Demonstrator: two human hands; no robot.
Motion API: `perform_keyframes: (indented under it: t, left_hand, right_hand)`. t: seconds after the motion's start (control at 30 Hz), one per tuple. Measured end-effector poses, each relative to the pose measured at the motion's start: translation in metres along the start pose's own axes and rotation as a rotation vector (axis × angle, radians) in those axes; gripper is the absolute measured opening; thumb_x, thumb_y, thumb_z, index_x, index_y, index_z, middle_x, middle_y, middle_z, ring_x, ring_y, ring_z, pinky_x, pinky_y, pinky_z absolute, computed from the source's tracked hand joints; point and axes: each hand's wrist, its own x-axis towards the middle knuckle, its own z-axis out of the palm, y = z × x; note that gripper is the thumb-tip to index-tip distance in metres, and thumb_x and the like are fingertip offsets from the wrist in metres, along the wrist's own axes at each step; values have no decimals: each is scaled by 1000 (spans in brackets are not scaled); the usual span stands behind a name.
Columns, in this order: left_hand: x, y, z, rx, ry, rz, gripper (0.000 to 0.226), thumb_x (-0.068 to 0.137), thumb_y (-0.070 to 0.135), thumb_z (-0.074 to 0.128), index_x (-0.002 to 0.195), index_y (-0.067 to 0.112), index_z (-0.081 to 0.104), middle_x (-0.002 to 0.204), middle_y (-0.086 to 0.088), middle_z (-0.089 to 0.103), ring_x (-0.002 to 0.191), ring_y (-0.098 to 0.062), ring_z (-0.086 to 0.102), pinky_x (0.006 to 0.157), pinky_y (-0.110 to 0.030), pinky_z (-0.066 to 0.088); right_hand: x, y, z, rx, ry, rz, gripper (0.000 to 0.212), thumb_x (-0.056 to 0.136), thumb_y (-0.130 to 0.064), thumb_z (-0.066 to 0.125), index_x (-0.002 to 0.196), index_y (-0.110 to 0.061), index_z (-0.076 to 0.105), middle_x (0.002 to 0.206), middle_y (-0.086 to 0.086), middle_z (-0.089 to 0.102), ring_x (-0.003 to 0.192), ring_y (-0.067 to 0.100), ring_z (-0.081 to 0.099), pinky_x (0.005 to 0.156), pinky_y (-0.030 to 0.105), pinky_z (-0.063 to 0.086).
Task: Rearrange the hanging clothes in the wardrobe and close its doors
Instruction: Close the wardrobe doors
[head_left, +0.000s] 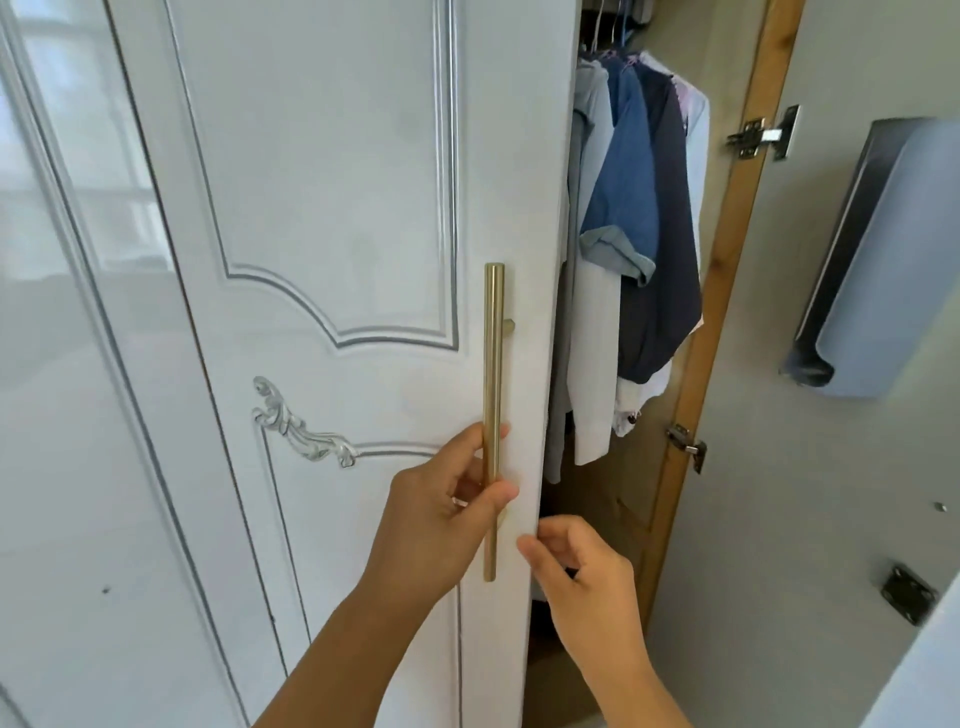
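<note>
Two hands work at the white wardrobe door. Left hand grasps the lower part of the vertical brass bar handle, fingers curled round it. Right hand sits at the door's free edge, fingers bent and seemingly pinching it. Beyond the gap, hanging clothes in blue, navy and white show inside, beside the wooden frame with its hinges.

clothes right of door
</note>
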Motion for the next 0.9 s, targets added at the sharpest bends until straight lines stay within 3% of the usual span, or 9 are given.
perform_keyframes:
  t: [0.2, 0.3, 0.47, 0.63, 0.77, 0.9]
  left_hand:
    - [52, -15, 40, 31, 54, -40, 36, 86, 21, 65, 115, 40, 57, 74, 11, 62, 76, 1, 58, 67, -3, 41]
    - [76, -23, 56, 50, 102, -77, 36, 87, 22, 64, 121, 32, 56, 78, 11, 64, 76, 1, 60, 66, -1, 42]
    - [106, -35, 73, 84, 161, -117, 36, 89, 22, 62, 124, 26, 56, 83, 12, 64, 80, -3, 61, 73, -8, 45]
    - [127, -53, 83, 119, 193, -149, 41, 91, 15, 59, 131, 21, 54, 102, 8, 67, 96, -10, 63, 89, -22, 49]
    - [136, -62, 85, 113, 170, -157, 42, 89, 7, 59, 128, 21, 53, 101, 15, 61, 90, 2, 57, 72, 2, 36]
    - [144, -66, 89, 100, 136, -182, 48, 88, 10, 63, 133, 22, 48, 111, 13, 57, 100, -6, 54, 63, 2, 37]
  right_hand:
    - [37, 29, -17, 1, -25, 80, 36, 82, -34, 68, 114, -35, 50, 102, -19, 61, 92, -4, 58, 70, -1, 41]
    - [52, 39, -28, -7, -29, 79, 39, 83, -32, 67, 118, -30, 50, 106, -15, 62, 94, -4, 57, 69, -3, 39]
    - [76, 52, -43, 10, -27, 86, 44, 83, -28, 69, 123, -24, 53, 105, -13, 62, 96, -1, 57, 71, -1, 39]
    - [88, 59, -52, 21, -6, 61, 43, 83, -29, 69, 122, -26, 52, 102, -15, 62, 95, -2, 57, 71, -3, 38]
    - [93, 62, -61, 29, -4, 58, 40, 83, -30, 68, 118, -32, 49, 101, -18, 61, 95, -4, 56, 72, -4, 36]
    - [96, 64, -74, 22, 31, 64, 38, 83, -29, 68, 114, -36, 47, 102, -18, 61, 94, -7, 55, 72, -5, 35]
